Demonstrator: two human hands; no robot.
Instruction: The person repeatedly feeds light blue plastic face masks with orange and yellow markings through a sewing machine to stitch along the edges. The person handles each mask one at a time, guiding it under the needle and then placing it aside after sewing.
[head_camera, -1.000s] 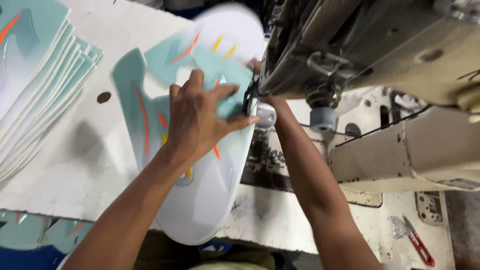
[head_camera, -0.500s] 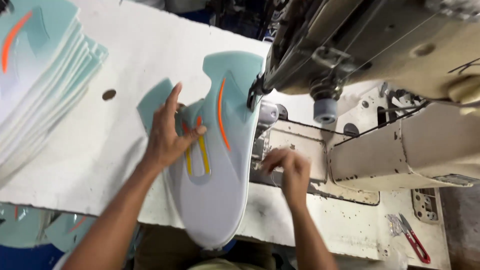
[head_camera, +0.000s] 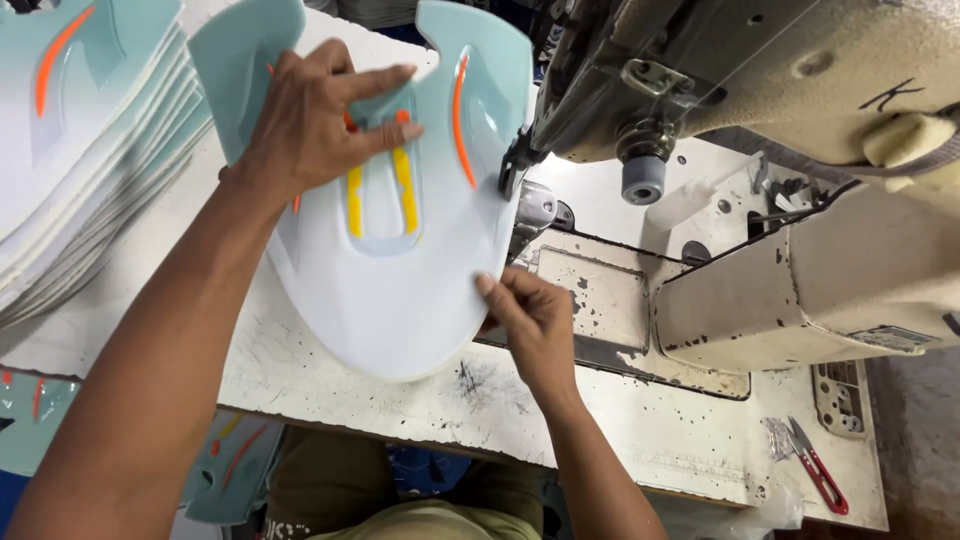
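The left hand hides part of the shoe upper. The stack and machine run off the frame's edges. The needle is hidden.

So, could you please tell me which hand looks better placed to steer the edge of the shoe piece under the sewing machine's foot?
Probably the right hand: it pinches the shoe piece's edge just below the presser foot. The left hand lies flat on the piece's upper middle, farther from the foot.
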